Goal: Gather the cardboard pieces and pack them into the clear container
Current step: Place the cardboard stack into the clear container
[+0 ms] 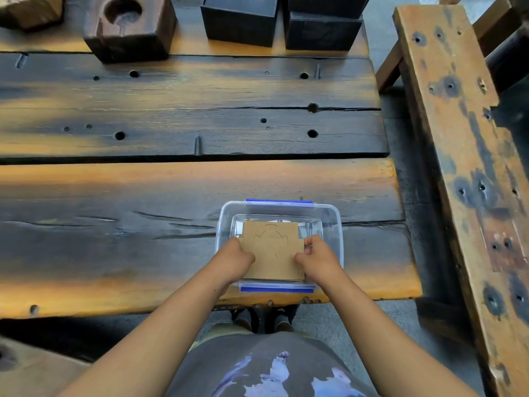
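Observation:
A clear plastic container [333, 222] with blue clips stands near the front right edge of the wooden table. Brown cardboard pieces [272, 247], stacked flat with pencil lines on the top one, sit over its opening, tilted toward me. My left hand [236, 257] grips the stack's left edge. My right hand [315, 257] grips its right edge, fingers curled around it. The lower pieces of the stack are hidden under the top one.
The scorched plank table [171, 133] stretches ahead. At its far edge stand a dark wooden block with a round hole [128, 27] and black boxes [240, 20]. A worn wooden bench [458, 138] runs along the right side.

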`<state>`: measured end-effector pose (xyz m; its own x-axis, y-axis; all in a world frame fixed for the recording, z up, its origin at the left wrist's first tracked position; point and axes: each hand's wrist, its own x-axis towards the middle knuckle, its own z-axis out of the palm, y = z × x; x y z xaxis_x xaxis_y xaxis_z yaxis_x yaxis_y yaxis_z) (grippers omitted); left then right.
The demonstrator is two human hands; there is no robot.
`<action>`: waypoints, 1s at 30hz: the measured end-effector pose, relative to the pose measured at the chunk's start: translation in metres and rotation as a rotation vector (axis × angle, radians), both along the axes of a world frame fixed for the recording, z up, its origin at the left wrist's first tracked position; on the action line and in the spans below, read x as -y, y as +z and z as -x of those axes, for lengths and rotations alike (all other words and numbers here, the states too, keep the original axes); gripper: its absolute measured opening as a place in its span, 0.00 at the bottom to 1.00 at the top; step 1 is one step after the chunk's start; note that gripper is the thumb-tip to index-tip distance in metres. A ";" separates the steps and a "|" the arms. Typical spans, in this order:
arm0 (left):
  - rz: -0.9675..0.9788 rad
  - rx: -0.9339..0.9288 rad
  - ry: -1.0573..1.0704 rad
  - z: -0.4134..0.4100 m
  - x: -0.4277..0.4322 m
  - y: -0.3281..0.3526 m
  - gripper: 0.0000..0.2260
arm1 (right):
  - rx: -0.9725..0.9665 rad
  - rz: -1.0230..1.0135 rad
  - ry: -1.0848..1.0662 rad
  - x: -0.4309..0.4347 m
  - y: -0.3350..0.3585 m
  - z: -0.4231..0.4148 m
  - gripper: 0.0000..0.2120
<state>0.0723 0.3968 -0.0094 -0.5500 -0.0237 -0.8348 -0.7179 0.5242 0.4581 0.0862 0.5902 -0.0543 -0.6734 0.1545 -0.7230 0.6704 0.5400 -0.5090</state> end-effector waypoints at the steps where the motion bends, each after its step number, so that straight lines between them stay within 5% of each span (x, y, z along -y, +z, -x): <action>1: -0.011 -0.001 0.011 0.000 0.000 -0.001 0.13 | -0.001 0.002 -0.007 0.000 0.000 0.000 0.07; 13: -0.061 -0.035 0.198 -0.003 -0.005 -0.014 0.08 | -0.046 -0.102 0.030 0.004 0.003 -0.002 0.16; 30: 0.002 -0.090 0.250 0.013 0.002 -0.013 0.12 | -0.044 -0.094 0.123 0.010 0.009 0.032 0.07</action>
